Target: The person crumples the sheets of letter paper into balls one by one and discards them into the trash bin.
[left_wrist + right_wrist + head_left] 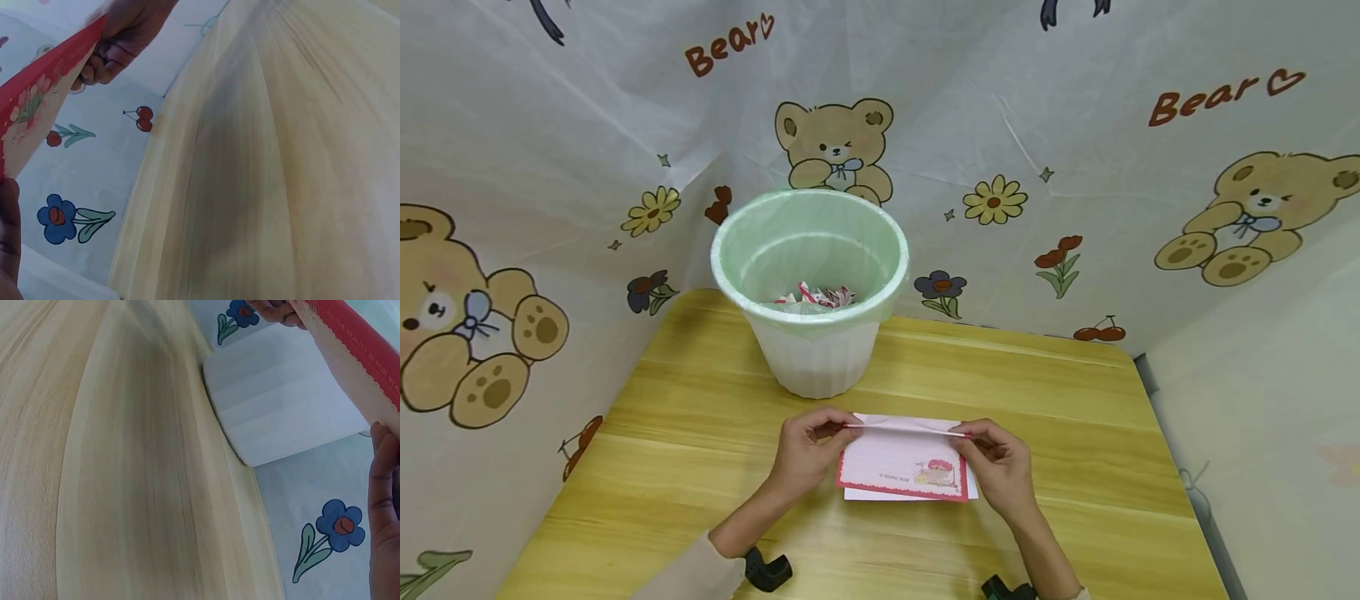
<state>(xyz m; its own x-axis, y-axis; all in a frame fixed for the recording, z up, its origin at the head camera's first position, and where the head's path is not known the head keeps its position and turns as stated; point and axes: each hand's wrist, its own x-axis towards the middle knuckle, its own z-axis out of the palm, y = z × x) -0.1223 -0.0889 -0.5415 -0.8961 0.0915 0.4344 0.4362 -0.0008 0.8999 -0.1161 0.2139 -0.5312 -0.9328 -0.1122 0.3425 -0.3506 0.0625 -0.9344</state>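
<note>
Both hands hold up a sheet of pink letter paper (895, 460) with a red border and a small printed picture in one corner. Its upper edge is folded over into a narrow strip, and white paper shows below and behind the lower edge. My left hand (808, 448) pinches the paper at its upper left corner. At the upper right corner, my right hand (997, 465) pinches it between thumb and fingers. From the right wrist, the red border (365, 340) shows printed lettering. Seen from the left wrist, the paper (47, 94) is tilted, with flowers along its red edge.
Behind the hands stands a white bin (820, 358) with a pale green liner, holding crumpled red and white scraps (820, 296). The wooden table (1037, 392) meets a bear-printed cloth (985, 125) at the back and sides. A dark wrist mount (767, 571) sits by the left sleeve.
</note>
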